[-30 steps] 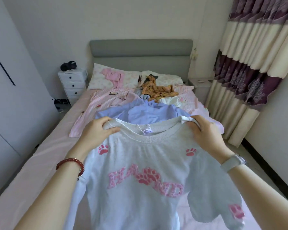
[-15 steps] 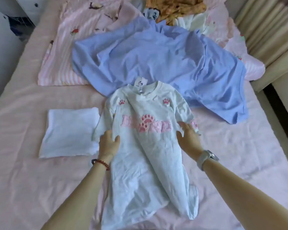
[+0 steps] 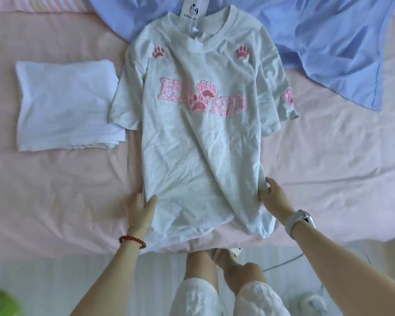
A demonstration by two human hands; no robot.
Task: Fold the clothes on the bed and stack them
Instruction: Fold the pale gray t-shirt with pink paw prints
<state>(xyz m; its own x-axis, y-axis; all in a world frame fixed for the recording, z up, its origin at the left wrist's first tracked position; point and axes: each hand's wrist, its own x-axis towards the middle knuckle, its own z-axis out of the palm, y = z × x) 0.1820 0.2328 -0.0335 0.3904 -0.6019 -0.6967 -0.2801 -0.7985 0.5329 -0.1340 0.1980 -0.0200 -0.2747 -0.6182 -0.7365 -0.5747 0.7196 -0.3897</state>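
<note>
T-shirt (image 3: 198, 142): flat, centre frame, print up
Left hand (image 3: 141, 209): fingers curled, gripping lower left hem
Right hand (image 3: 273, 197): pinching lower right edge
Folded white garment (image 3: 64, 110): left, under sleeve

Bed (image 3: 55, 201): pink sheet, creased. Lying directly on it: grey paw-print T-shirt (image 3: 198, 144) spread flat at centre; folded white garment (image 3: 64, 110) just left, touching its sleeve; blue garment (image 3: 328, 42) loose at the far side.
</note>
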